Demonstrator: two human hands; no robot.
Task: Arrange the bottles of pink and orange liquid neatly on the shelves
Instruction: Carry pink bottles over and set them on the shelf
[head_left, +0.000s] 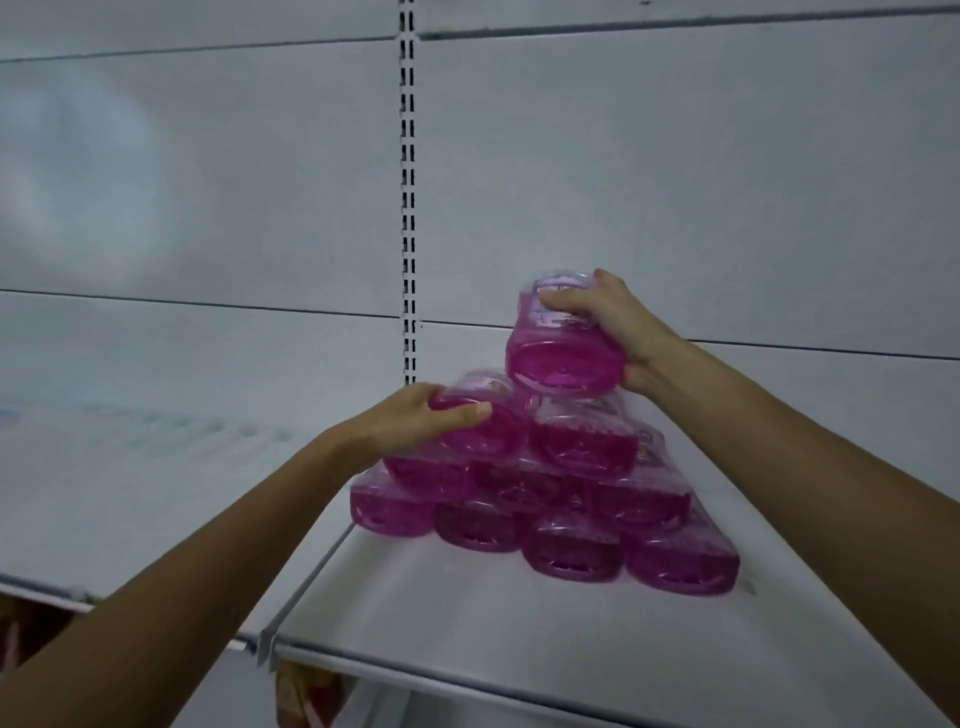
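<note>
The white shelf (467, 613) runs from its front edge, nearest the viewer, back to the wall. Both bare forearms reach over that edge. Towards the back of the shelf, right of its left edge, lies a pile of pink bottles (571, 551). They are on their sides with their bottoms facing forward, built up like a pyramid: four in the lowest row, three above them, then two.

The left hand (415, 421) grips the left bottle (488, 436) of the row of two, fingers curled over its top and thumb stretched across its near face.

Higher and farther back, the right hand (613, 322) grasps the top bottle (563, 364), fingers wrapped over its labelled side and thumb beneath. This bottle is tilted at the peak of the pile, just above the row of two. Whether it rests on them cannot be told.

Behind stands the grey back panel (208, 182), split by a slotted upright (408, 182).
</note>
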